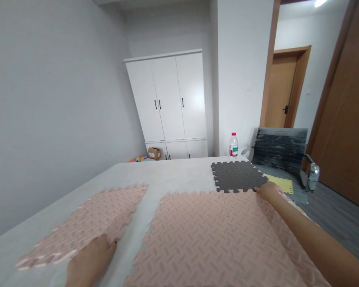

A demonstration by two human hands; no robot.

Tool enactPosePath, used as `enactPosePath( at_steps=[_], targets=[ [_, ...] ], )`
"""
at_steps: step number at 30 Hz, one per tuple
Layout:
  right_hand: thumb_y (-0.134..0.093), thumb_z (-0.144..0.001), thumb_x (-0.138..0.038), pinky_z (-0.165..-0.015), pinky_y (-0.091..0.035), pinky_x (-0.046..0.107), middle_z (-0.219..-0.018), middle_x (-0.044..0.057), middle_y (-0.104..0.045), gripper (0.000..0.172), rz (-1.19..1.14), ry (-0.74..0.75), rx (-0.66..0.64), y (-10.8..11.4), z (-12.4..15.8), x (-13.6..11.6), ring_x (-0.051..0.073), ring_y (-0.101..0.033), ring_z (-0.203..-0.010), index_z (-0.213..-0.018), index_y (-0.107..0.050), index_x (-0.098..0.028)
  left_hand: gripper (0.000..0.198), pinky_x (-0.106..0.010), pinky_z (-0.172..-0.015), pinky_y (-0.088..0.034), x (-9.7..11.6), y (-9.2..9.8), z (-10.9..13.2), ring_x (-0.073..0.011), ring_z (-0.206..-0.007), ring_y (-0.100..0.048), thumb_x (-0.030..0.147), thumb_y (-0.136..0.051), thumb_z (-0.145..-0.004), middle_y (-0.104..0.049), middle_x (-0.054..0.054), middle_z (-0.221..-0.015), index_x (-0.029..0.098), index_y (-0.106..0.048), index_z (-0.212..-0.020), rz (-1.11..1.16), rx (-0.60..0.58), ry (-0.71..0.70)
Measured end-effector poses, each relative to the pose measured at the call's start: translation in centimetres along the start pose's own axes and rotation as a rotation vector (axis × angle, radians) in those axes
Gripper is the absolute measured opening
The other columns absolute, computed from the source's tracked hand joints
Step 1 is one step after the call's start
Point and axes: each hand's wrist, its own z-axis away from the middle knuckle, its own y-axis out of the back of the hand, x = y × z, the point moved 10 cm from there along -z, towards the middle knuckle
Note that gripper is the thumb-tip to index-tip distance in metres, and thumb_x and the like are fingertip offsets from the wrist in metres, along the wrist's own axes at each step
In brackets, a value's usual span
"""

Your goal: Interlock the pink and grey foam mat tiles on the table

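Note:
My left hand [91, 257] is closed on the near right corner of a pink interlocking foam tile [98, 211] at the left of the table. That tile is tilted and slightly blurred. Two joined pink foam tiles [194, 231] lie in front of me, a toothed seam running between them. Behind them a dark grey foam tile [239, 175] sits against their far edge. My right hand [269, 190] is closed at the far right corner of the joined pink tiles, thumb by the grey tile's near corner. Its other fingers are mostly hidden, and the pink right side bends there.
A bottle with a red cap [233, 145] stands at the white table's [164, 171] far edge. To the right is a dark office chair [281, 151] with a yellow foam tile [278, 183] on its seat. A cardboard box [154, 153] sits beyond the table, before a white cabinet [170, 99].

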Motion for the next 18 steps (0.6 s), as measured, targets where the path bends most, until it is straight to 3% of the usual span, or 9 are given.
enactPosePath(
  at_steps=[4,7,10,14,18],
  targets=[
    [-0.059,-0.078,-0.049,-0.08,-0.045,0.063,-0.109,0.025,-0.061,0.037,0.162,-0.033,-0.099,-0.6,0.0,0.6,0.042,-0.056,-0.107,-0.087,-0.072,-0.016,0.033,-0.034,-0.065,-0.038,0.5,1.6,-1.2,-0.0287,-0.075,-0.063,0.044,-0.03,-0.082,-0.067,-0.007,-0.073,0.022,-0.052,-0.07,0.118,0.053,-0.056],
    [-0.053,-0.083,-0.048,-0.08,-0.046,0.06,-0.114,0.023,-0.061,0.04,0.221,-0.031,-0.128,-0.7,-0.2,0.5,0.04,-0.056,-0.107,-0.096,-0.071,-0.015,0.031,-0.03,-0.063,-0.037,1.2,4.7,-2.4,-0.0255,-0.07,-0.061,0.048,-0.036,-0.081,-0.063,-0.001,-0.064,0.024,-0.051,-0.068,0.283,0.166,-0.063],
    [-0.049,-0.086,-0.047,-0.08,-0.046,0.06,-0.114,0.023,-0.06,0.042,0.271,-0.047,-0.149,-0.8,-0.2,0.4,0.041,-0.057,-0.105,-0.1,-0.071,-0.014,0.033,-0.028,-0.063,-0.038,3.5,8.2,-3.4,-0.022,-0.074,-0.061,0.052,-0.036,-0.083,-0.063,-0.001,-0.072,0.024,-0.053,-0.08,0.39,0.275,-0.102],
    [-0.046,-0.088,-0.047,-0.081,-0.046,0.058,-0.114,0.024,-0.06,0.047,0.317,-0.066,-0.169,-1.0,0.0,0.2,0.04,-0.056,-0.107,-0.103,-0.07,-0.01,0.033,-0.025,-0.064,-0.038,10.1,10.4,-4.5,-0.0165,-0.069,-0.057,0.052,-0.036,-0.085,-0.059,0.002,-0.072,0.024,-0.052,-0.088,0.463,0.339,-0.291],
    [-0.042,-0.09,-0.047,-0.083,-0.044,0.061,-0.11,0.024,-0.061,0.046,0.348,-0.076,-0.156,-1.2,0.2,0.1,0.041,-0.054,-0.11,-0.099,-0.071,-0.013,0.021,-0.023,-0.076,-0.042,19.1,8.2,-5.3,-0.0127,-0.082,-0.056,0.039,-0.04,-0.087,-0.06,0.001,-0.085,0.022,-0.053,-0.086,0.432,0.262,-0.628]
  ],
)
